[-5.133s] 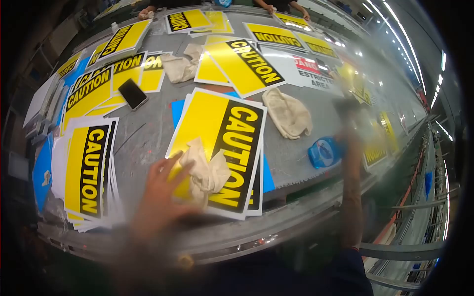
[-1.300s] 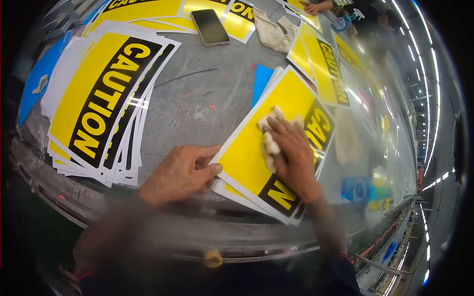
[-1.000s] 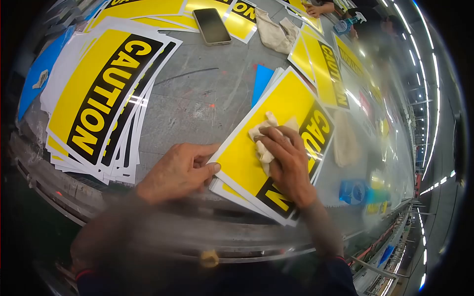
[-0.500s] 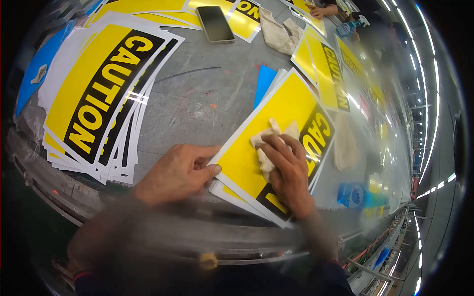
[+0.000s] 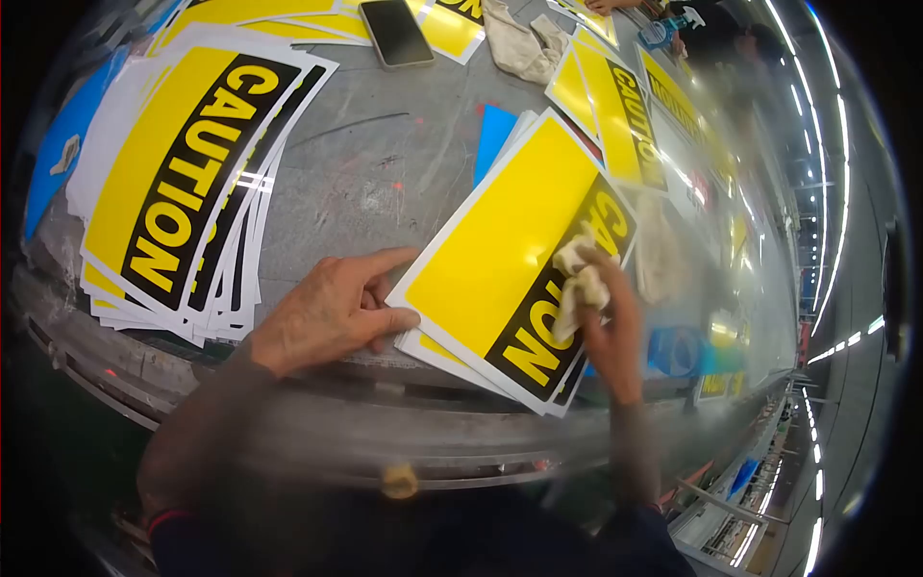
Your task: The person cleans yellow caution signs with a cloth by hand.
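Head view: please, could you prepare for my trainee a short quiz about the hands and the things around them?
1. What does the right hand hold?
2. True or false: the phone touches neither hand.
3. The large letters on the sign under the thumb of the left hand are: A) red on white; B) yellow on black; C) white on blue.

Key: 1. a crumpled, pale cloth; 2. true; 3. B.

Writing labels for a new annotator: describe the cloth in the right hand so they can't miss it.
On the grey table, find the CAUTION stack whose corner the left hand touches. At its black band, the right hand holds a bunched off-white cloth. The similar cloth near the phone and the blurred one right of the stack lie in neither hand.
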Available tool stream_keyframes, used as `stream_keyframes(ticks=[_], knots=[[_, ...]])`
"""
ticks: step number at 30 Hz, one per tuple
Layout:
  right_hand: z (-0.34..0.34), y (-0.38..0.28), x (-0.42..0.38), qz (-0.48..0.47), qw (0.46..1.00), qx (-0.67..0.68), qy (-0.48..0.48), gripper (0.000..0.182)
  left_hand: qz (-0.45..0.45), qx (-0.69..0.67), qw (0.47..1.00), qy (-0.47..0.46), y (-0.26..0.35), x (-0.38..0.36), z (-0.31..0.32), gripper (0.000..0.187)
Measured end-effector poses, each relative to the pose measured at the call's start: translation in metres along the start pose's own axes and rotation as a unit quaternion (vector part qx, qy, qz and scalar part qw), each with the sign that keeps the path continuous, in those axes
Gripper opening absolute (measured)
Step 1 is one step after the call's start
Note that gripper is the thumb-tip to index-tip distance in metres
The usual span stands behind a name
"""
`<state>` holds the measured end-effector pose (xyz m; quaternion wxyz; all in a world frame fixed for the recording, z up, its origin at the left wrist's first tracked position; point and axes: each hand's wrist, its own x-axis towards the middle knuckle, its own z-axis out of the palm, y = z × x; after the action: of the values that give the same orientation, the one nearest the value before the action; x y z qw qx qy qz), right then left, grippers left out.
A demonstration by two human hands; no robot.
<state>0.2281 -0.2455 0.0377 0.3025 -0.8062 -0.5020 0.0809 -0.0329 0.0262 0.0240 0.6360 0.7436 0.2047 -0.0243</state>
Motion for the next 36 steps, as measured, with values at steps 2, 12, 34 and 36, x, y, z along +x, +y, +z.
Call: stream_keyframes(ticks=[2, 12, 34, 36], knots=[[0.015, -0.016, -0.009, -0.024, 0.993, -0.104, -0.045, 0.061, 0.099, 0.106, 0.988, 0.047, -0.005, -0.003, 0.004, 0.069], [0.024, -0.007, -0.017, -0.031, 0.991, -0.132, -0.013, 0.069, 0.149, 0.211, 0.943, 0.208, -0.006, -0.019, 0.036, 0.046], [0.022, 0.011, -0.018, -0.018, 0.999, -0.045, -0.01, 0.075, -0.204, -0.153, 0.933, 0.255, 0.044, -0.037, 0.064, 0.047], [0.023, 0.013, -0.018, -0.016, 0.999, -0.04, -0.009, 0.073, -0.22, -0.146, 0.931, 0.252, 0.046, -0.036, 0.063, 0.047]])
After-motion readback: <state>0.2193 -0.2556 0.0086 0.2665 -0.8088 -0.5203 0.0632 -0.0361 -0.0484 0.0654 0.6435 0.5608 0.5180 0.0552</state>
